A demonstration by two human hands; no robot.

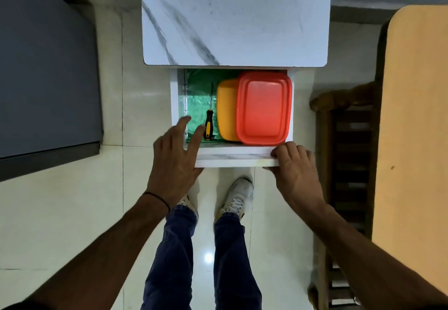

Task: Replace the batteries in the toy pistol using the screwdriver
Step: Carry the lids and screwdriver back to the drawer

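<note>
A screwdriver (208, 120) with a black and yellow handle lies on the green liner of a pulled-out white drawer (232, 157), shaft pointing away from me. My left hand (175, 157) hovers over the drawer's near left corner, fingers spread, fingertips just left of the handle and holding nothing. My right hand (294, 171) grips the drawer's front panel at its right end. No toy pistol or batteries show.
A red lidded box (264, 108) overlaps a yellow box (226, 108) on the drawer's right side. Above is the marble-pattern table top (235, 16). A dark cabinet (46, 67) stands left, a wooden chair (349, 164) and tan surface right. My feet are below.
</note>
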